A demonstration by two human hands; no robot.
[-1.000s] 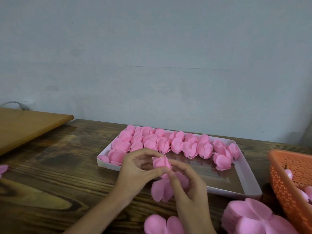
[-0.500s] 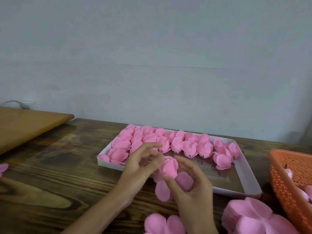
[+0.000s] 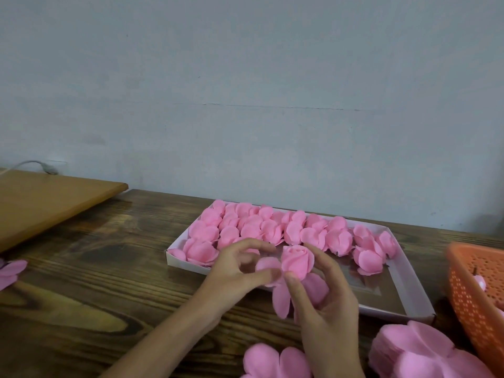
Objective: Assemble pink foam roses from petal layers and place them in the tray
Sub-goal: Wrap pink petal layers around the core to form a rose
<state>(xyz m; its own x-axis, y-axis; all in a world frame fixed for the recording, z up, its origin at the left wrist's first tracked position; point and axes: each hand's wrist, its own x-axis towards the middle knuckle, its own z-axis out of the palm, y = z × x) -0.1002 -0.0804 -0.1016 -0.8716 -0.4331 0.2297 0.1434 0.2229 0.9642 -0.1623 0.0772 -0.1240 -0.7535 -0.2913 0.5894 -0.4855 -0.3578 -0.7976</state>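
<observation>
1. The right hand (image 3: 330,309) holds a half-built rose (image 3: 297,259) just above the near edge of the tray (image 3: 182,261). Its thumb is curled up against the bud's front and its fingers are curved round the back.
2. The left hand (image 3: 237,274) is curled too. Its thumb seems to pinch one loose petal at the rose's left side, though the fingers are blurred and the contact is hard to read.
3. The lower petals of the rose hang down between the two hands, and the right palm hides part of them.
4. Finished roses (image 3: 272,227) crowd the far and left parts of the tray. The near right part shows bare brown floor.
5. A stack of petal layers (image 3: 420,347) lies on the bench (image 3: 95,282) at the lower right, cut by the frame edge.
6. Another petal layer (image 3: 272,361) is cropped at the bottom, and a further pink piece (image 3: 11,271) pokes in from the left edge.
7. An orange perforated basket (image 3: 474,290) is half out of view on the right. Something pink sits inside it, too small to identify.
8. A lighter wooden board (image 3: 49,203) overlaps the bench at far left, with a grey cable (image 3: 41,163) behind it.
</observation>
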